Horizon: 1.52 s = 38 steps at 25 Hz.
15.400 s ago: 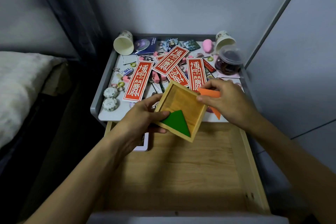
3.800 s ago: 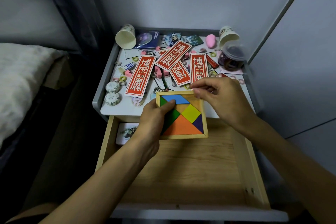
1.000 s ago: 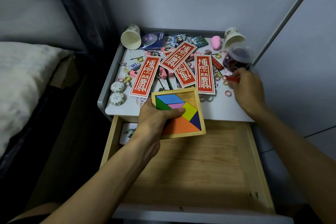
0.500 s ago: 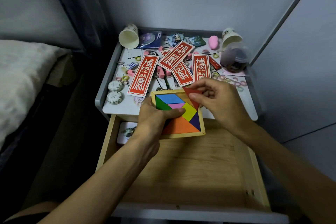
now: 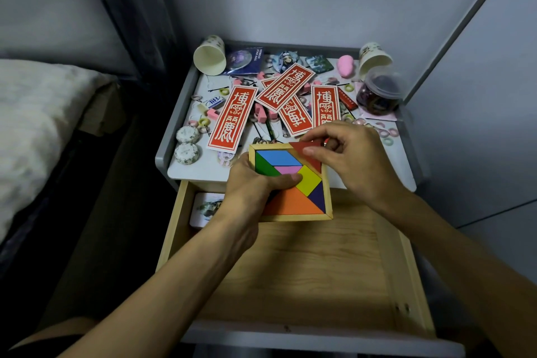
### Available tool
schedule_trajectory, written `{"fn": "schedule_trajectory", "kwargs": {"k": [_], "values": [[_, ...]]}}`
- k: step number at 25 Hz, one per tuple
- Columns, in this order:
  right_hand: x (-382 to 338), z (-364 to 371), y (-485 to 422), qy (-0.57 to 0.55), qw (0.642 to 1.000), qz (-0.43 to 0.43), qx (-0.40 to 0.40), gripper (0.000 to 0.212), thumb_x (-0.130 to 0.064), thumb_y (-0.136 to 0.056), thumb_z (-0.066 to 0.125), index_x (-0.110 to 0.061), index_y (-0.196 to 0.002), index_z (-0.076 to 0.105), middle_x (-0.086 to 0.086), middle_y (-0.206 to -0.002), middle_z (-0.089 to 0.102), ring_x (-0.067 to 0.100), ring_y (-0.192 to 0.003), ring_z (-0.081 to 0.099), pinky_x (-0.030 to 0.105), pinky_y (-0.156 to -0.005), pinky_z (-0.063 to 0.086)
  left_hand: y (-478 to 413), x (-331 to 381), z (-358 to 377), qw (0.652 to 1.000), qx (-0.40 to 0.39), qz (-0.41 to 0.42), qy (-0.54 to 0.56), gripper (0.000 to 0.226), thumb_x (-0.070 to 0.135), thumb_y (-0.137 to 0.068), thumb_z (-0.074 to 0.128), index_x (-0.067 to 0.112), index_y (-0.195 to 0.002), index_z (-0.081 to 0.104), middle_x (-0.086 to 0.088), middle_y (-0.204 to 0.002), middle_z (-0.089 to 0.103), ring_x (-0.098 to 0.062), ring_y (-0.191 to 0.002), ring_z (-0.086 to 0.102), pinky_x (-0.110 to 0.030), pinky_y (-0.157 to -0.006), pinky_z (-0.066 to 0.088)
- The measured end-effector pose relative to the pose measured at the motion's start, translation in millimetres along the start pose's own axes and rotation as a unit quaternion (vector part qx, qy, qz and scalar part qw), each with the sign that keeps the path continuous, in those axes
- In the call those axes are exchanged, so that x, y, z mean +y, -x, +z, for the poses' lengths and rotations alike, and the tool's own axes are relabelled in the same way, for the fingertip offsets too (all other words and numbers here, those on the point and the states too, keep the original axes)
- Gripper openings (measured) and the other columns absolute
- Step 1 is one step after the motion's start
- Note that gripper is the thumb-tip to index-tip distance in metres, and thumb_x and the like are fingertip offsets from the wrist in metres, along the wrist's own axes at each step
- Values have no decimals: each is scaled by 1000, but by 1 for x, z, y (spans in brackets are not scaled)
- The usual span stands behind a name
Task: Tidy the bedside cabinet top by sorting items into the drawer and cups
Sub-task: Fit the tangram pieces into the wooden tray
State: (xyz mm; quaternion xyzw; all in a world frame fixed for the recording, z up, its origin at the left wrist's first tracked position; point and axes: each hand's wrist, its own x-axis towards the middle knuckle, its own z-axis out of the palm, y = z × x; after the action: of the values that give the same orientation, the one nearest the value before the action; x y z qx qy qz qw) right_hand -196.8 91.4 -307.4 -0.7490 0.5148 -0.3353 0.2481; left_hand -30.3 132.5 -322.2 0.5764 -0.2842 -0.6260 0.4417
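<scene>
Left hand [image 5: 255,183] grips the nearly full puzzle tray [image 5: 327,180] — right hand [image 5: 351,160] pinches the red triangle [image 5: 308,151]; table [image 5: 377,174] clutter remains unsorted.

There are two paper cups [image 5: 209,55] and four big red paper strips [image 5: 232,119] with white writing, plus one thin red strip [image 5: 347,99]. There are two round white discs [image 5: 187,153], three picture badges [image 5: 286,61], one clear jar [image 5: 380,93] and one pink lump [image 5: 346,65]. One wooden tray [image 5: 299,217] has seven coloured shapes [image 5: 293,202], and just one is a red triangle [image 5: 315,162]. One card [image 5: 207,208] lies in the one drawer [image 5: 305,264]. The little rings [image 5: 384,133] are too small to count well, maybe ten or more.
</scene>
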Motion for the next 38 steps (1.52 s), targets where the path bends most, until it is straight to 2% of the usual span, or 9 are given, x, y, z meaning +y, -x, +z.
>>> {"fn": "schedule_trajectory", "kwargs": {"k": [3,8,11,15,18,24,28,31,38], "values": [[1,3,1,17,1000,0,-15,17,-16,-81,76,-16,-99,74,-12,-89,58,-6,-75,52,4,-63,40,2,-1,0,1000,0,-1,6,51,2,-68,83,13,-114,64,-4,-96,76,-22,-83,73,-27,-56,56],[2,5,2,34,999,43,3,29,-24,-84,74,-25,-111,64,-7,-106,49,-3,-75,52,5,-58,43,1,1,-2,1000,6,2,20,52,4,-68,83,13,-115,64,-3,-97,76,-21,-83,74,-33,-67,61],[1,3,3,-85,984,152,-27,24,-30,-91,65,-25,-114,58,-5,-110,59,5,-84,63,7,-50,43,0,1,-2,999,9,11,29,50,6,-71,82,14,-117,63,-3,-99,76,-21,-86,73,-32,-67,61],[-6,5,5,-239,937,240,-85,16,-24,-96,59,-15,-109,62,0,-92,75,5,-73,71,14,-50,48,1,-1,-2,999,5,17,38,43,10,-79,78,13,-119,62,-4,-99,76,-21,-86,74,-33,-72,61],[-6,10,6,-246,934,244,-91,15,-21,-96,60,-15,-109,62,-2,-95,76,13,-81,73,20,-56,53,1,-1,-2,999,8,22,41,37,9,-80,76,11,-115,64,-5,-97,76,-19,-81,74,-26,-62,59],[-5,10,8,-239,935,240,-102,17,-23,-95,60,-16,-111,62,-3,-97,75,13,-81,73,19,-52,49,2,0,-4,999,5,27,33,33,9,-81,75,12,-112,65,-5,-96,76,-17,-77,74,-25,-59,58],[-7,-1,8,-256,924,230,-165,23,-17,-93,63,-19,-115,60,0,-100,76,14,-82,72,19,-53,49,-1,0,-7,999,4,28,40,39,9,-80,77,9,-116,65,-7,-101,75,-25,-90,73,-34,-73,60],[-8,-2,9,-257,923,227,-177,27,-11,-91,65,-16,-117,58,5,-100,75,20,-86,72,20,-53,50,-2,-1,-8,999,8,27,43,41,7,-77,78,9,-116,65,-8,-102,75,-26,-91,73,-39,-80,60],[-6,3,10,-252,927,222,-166,26,-10,-91,64,-15,-116,60,6,-98,75,22,-86,73,21,-53,48,-2,0,-9,999,-9,21,40,41,8,-77,78,11,-115,65,-5,-99,76,-21,-85,74,-30,-65,60]]}}
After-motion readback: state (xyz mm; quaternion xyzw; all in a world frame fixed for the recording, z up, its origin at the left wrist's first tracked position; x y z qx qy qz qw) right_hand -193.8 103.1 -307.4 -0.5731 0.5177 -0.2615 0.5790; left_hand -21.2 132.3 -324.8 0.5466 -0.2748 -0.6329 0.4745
